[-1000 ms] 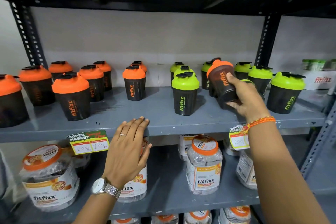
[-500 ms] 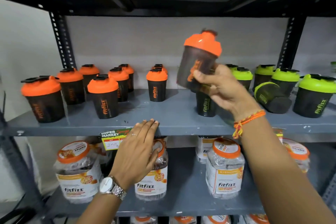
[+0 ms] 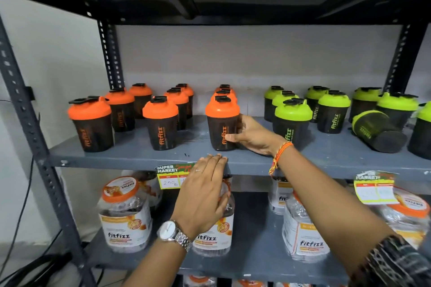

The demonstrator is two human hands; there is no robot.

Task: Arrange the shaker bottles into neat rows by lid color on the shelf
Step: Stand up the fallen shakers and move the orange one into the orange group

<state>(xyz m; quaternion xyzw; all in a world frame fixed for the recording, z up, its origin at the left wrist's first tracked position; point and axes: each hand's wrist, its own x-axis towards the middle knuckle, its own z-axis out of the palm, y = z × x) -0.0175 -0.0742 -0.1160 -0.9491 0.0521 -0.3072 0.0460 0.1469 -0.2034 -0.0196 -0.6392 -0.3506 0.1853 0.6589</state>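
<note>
right hand grips an upright orange-lidded shaker; left hand rests flat, fingers open, on shelf edge.

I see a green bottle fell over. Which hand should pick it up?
Right, probably. The tipped green-lid bottle lies on that side, and the right hand is on the shelf. The left hand rests on the shelf's edge.

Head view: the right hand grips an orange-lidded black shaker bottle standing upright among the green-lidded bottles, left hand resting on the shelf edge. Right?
Not quite. In the head view, the right hand holds the orange-lidded black shaker bottle upright among the orange-lidded bottles, not the green. The left hand does rest on the shelf edge.
</note>
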